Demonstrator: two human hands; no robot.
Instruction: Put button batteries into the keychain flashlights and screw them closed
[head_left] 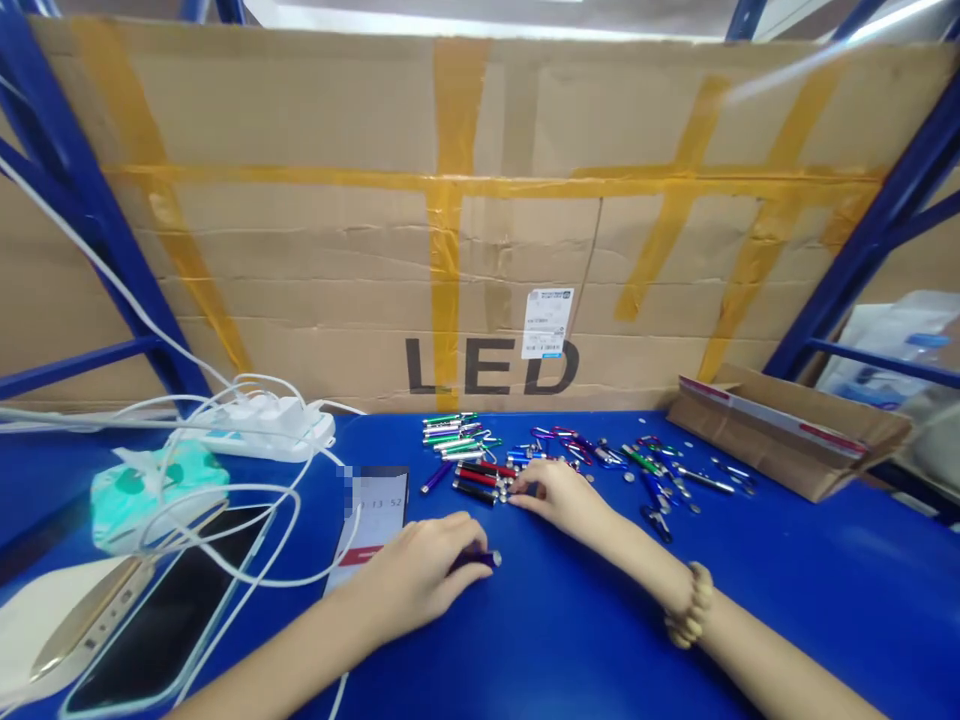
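Observation:
My left hand [431,565] is closed around a small dark purple flashlight tube [489,559], whose silver end points right. Bent into a pinch, my right hand [551,492] is at the right edge of a group of black and red flashlight tubes [480,480]. Its fingertips are beside small silver round pieces [503,494]; whether one is between them I cannot tell. A purple tube [436,477] lies apart, left of that group. Behind it is a row of green, white and silver flashlights [450,436]. Blue tubes and coloured carabiner clips [577,445] are scattered behind my right hand.
A phone showing a timer [382,500] lies beside my left forearm. Further left are another phone [169,610], white cables, a power strip [262,425] and a tissue pack [157,490]. An open cardboard tray [787,430] stands back right, before a large carton wall [337,290].

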